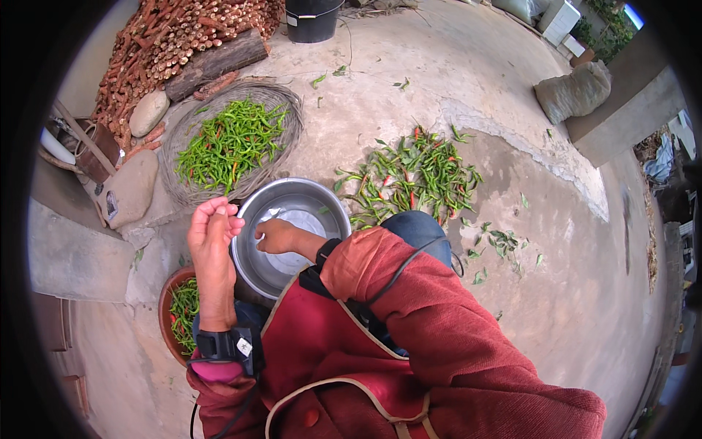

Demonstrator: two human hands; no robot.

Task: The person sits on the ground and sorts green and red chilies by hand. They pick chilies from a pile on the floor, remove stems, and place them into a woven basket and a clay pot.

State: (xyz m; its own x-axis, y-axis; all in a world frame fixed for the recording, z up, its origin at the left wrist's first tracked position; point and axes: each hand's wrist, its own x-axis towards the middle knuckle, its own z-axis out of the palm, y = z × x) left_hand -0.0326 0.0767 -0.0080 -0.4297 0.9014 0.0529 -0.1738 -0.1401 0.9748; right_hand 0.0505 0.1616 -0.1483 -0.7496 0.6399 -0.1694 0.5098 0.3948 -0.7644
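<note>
Over the left rim of a metal basin (341, 219) holding water, my left hand (215, 228) is raised with its fingertips drawn together; whether something small is between them I cannot tell. My right hand (279, 236) is above the basin, fingers curled, and its grip is not clear. Green chili peppers with a few red ones (230, 145) are heaped on a round woven tray (288, 120) beyond the basin. Another pile of chili peppers with leaves (422, 175) lies on the concrete floor to the right. A brown bowl (164, 307) at lower left holds more chilies.
Stacked corn cobs (159, 49) stand behind a log (216, 63) at the upper left, near stones (131, 189) and a black bucket (311, 22). Loose leaves (502, 238) are scattered at right. A filled sack (573, 92) leans by a pillar (625, 112).
</note>
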